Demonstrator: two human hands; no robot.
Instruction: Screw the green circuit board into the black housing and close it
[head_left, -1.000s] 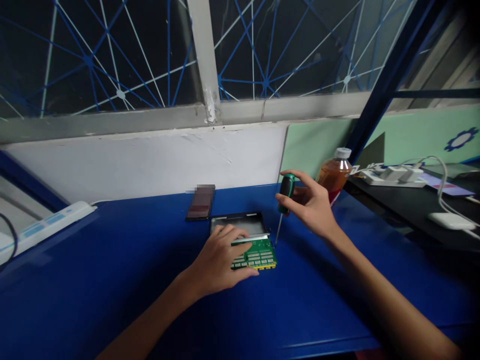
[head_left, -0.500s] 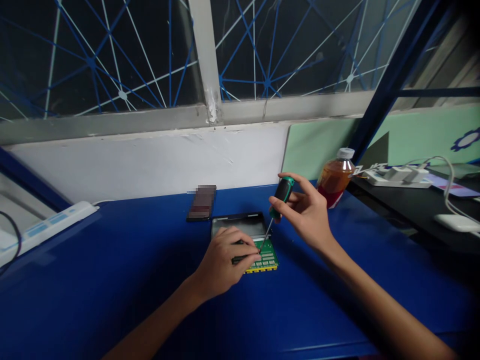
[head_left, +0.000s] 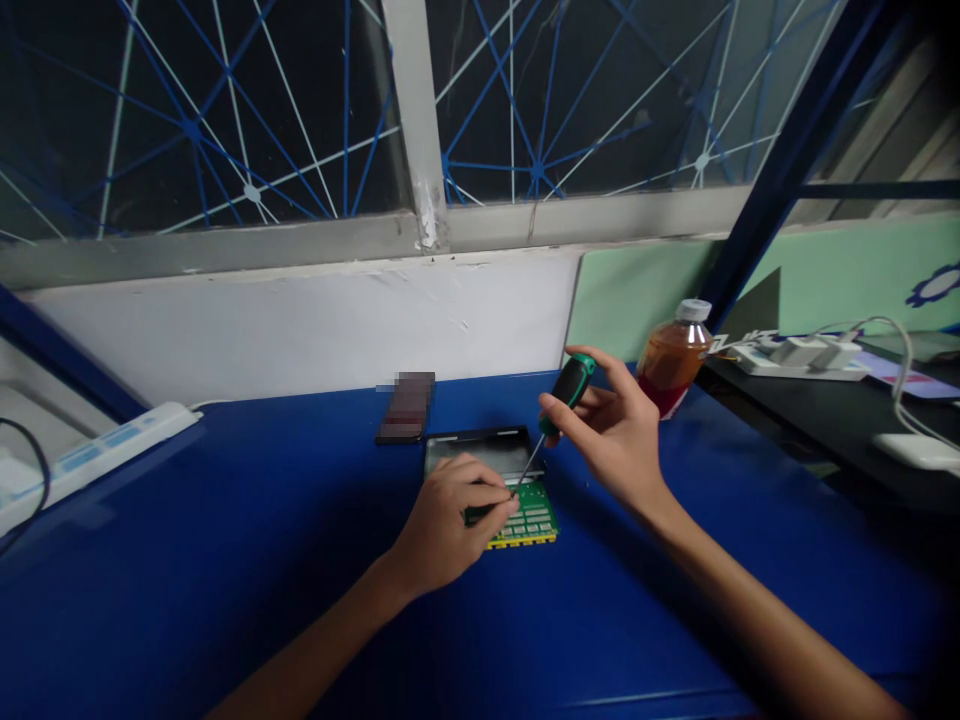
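My right hand (head_left: 622,425) grips the black and green handle of a screwdriver (head_left: 568,392), whose thin shaft slants down to the left. The tip meets the pinched thumb and fingers of my left hand (head_left: 450,520), just over a green circuit board (head_left: 537,497). Whatever those fingertips pinch is too small and covered to make out. The board has rows of pale rectangular parts and a yellow strip along its near edge. Behind it, a black frame or casing (head_left: 517,437) with a grey inside lies on the blue table; my left hand hides part of both.
A dark phone (head_left: 406,408) lies behind the casing to the left. An orange drink bottle (head_left: 673,362) stands just beyond my right hand. At the far left is a white power strip (head_left: 112,455); another power strip (head_left: 799,358) with plugs sits on the black surface at right.
The screwdriver tip and my left fingertips have shifted slightly left and away over the board. The screwdriver handle leans a little more to the right. Both grips look the same.
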